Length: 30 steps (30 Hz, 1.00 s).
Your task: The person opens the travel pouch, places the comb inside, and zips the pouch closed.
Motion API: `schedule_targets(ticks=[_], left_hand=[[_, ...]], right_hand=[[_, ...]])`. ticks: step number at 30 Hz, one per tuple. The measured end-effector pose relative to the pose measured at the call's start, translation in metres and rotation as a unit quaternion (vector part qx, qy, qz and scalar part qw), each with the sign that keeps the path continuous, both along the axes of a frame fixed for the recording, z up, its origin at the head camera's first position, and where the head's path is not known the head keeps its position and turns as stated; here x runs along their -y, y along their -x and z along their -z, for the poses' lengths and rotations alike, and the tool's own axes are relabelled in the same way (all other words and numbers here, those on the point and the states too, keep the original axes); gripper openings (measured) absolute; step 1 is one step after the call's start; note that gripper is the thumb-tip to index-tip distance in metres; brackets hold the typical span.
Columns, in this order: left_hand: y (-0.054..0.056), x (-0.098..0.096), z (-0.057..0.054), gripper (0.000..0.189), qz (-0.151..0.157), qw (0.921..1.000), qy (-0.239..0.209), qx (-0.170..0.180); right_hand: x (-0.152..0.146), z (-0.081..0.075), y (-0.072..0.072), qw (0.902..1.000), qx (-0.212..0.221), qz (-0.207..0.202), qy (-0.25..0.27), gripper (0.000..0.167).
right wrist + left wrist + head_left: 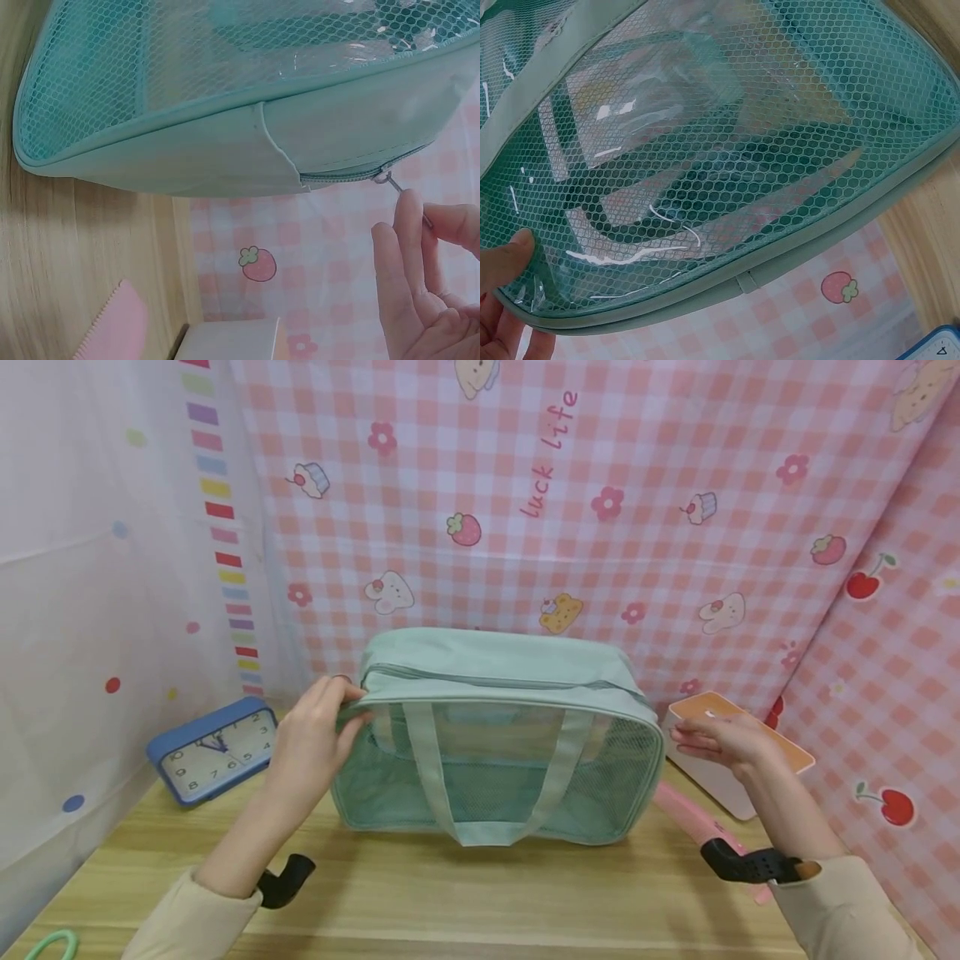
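Note:
A mint-green zippered bag with mesh sides stands upright on the wooden table. Its strap handle hangs down the front. At the bag's upper left corner, my left hand pinches the edge between thumb and fingers. My right hand is off the bag's right side. The right wrist view shows its thumb and finger pinching a zipper pull, whose slider is near that end of the zipper. Through the mesh, the left wrist view shows things in clear plastic, too blurred to name.
To the left stands a blue clock. A white box with an orange top is behind my right hand, and a pink toothed strip lies below it. A green loop shows at the front left. Checked cloth hangs behind.

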<state>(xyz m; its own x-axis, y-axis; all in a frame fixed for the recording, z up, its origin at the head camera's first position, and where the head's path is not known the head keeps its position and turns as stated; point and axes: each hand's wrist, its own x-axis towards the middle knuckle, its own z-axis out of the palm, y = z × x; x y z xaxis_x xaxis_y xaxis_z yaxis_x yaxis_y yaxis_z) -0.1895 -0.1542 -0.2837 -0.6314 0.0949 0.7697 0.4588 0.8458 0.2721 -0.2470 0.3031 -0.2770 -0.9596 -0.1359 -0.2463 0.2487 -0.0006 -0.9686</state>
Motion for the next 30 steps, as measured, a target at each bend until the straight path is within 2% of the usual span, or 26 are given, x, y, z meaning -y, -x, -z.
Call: schedule_targets(ticks=[5, 10, 18, 26, 30], left_hand=[[0.000, 0.000, 0.000, 0.025, 0.000, 1.0000, -0.001, 0.000], [0.000, 0.000, 0.000, 0.025, 0.000, 1.0000, -0.001, -0.001], [0.000, 0.001, 0.000, 0.026, -0.002, 1.0000, 0.001, -0.002], [0.000, 0.001, 0.000, 0.025, -0.003, 1.0000, -0.002, -0.002], [0.000, 0.000, 0.000, 0.025, -0.002, 1.0000, -0.003, -0.001]], right_hand=[[0.001, -0.003, -0.001, 0.9999, 0.003, 0.011, 0.011, 0.027], [0.002, -0.006, -0.002, 0.9992, -0.004, 0.012, 0.039, 0.024], [0.004, -0.014, -0.004, 0.9961, -0.018, 0.012, 0.085, 0.027], [0.007, -0.019, -0.004, 0.9965, -0.033, 0.006, 0.076, 0.033], [0.007, -0.020, -0.004, 0.9967, -0.031, 0.014, 0.073, 0.030]])
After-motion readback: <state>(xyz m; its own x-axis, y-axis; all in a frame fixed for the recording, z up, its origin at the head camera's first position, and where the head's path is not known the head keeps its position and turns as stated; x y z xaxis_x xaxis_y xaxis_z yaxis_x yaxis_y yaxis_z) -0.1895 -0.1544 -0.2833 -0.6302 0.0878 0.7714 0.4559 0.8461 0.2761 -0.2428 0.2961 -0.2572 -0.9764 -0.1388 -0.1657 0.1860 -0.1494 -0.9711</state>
